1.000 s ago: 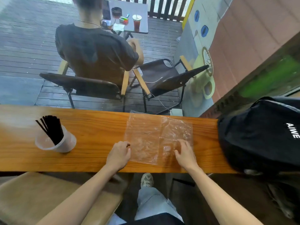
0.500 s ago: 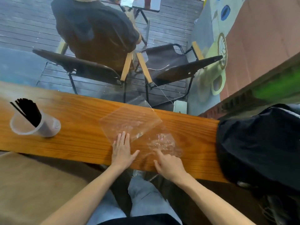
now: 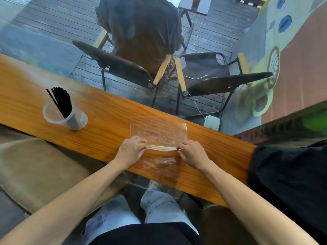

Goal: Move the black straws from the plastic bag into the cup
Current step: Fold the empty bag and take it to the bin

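Observation:
A bundle of black straws (image 3: 62,101) stands in a clear plastic cup (image 3: 74,119) on the left part of the wooden counter (image 3: 109,121). The clear plastic bag (image 3: 159,133) lies flat on the counter in the middle, folded along a crease at its near side, with no straws in it. My left hand (image 3: 131,150) pinches the left end of the fold. My right hand (image 3: 192,152) pinches the right end. Both hands are well to the right of the cup.
A black bag (image 3: 290,181) lies on the counter's right end. Beyond the counter a person (image 3: 141,30) sits on a chair with their back to me, and next to it is an unoccupied chair (image 3: 212,76). A tan stool (image 3: 35,167) is at my left.
The bag, spread flat a second ago, has been folded over. Both hands went from resting flat on it to pinching the ends of the fold. The camera has tilted.

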